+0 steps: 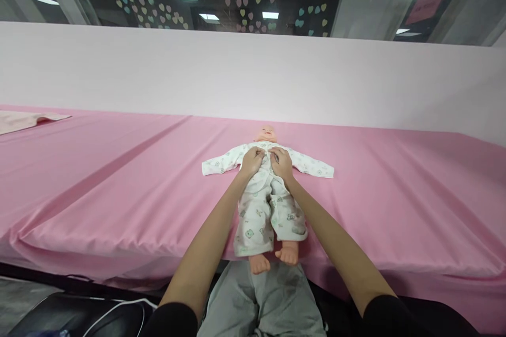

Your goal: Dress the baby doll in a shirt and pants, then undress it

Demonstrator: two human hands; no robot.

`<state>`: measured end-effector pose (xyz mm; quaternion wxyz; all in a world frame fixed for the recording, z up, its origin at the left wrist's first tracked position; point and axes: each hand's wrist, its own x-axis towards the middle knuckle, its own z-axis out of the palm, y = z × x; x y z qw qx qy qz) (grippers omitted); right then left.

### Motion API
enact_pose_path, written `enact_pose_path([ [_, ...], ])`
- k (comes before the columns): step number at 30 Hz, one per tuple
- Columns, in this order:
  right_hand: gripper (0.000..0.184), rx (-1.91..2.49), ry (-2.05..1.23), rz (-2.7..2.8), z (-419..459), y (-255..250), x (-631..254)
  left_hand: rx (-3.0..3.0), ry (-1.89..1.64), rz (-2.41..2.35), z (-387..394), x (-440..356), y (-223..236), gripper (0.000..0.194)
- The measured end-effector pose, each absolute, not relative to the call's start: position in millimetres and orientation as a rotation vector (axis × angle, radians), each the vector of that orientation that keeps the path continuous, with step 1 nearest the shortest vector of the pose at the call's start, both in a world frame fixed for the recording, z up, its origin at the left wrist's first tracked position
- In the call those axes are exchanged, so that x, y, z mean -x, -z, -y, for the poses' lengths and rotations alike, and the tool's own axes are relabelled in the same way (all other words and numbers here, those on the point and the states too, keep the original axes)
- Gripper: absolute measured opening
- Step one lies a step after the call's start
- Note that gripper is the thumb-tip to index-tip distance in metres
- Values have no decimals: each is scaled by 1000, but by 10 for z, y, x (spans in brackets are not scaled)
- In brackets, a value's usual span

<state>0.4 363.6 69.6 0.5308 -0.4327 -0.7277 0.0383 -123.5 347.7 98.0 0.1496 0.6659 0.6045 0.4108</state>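
A baby doll [267, 132] lies face up on the pink cloth, its head away from me and its bare feet at the near edge. It wears a white patterned jacket [312, 164] with both sleeves spread wide, and matching trousers [254, 221]. My left hand [253, 160] is closed on the left front edge of the jacket at the chest. Opposite it, my right hand [281, 162] pinches the right front edge, fingers bent. The two hands are a small gap apart, and the fingertips are partly hidden.
A pink cloth [130, 184] with creases covers the table. At the far left lies a pale folded cloth [27, 120]. Behind the table stands a white wall [237, 76] below a dark window. A black chair [79, 316] with a white cable [118, 305] is at lower left.
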Motion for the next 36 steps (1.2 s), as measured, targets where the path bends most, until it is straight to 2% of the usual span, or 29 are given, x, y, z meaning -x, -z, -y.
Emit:
enact_pose_path([
  [7, 7, 968, -143, 1650, -3459, -667, -75, -2109, -1173, -1862, -3278, 1154, -1003, 14],
  [15, 7, 1017, -125, 1626, -3476, -673, -63, -2263, -1163, -1818, -3232, 1158, -990, 16],
  [21, 12, 1089, -54, 1642, -3401, -715, -46, -2306, -1228, -1646, -3215, 1169, -987, 18],
  [29, 32, 1054, -149, 1744, -3265, -774, -38, -2153, -1302, -1544, -3231, 1208, -982, 15],
  [36, 40, 1151, -17, 1919, -3251, -749, -6, -2048, -1356, -1818, -3182, 1190, -985, 17],
])
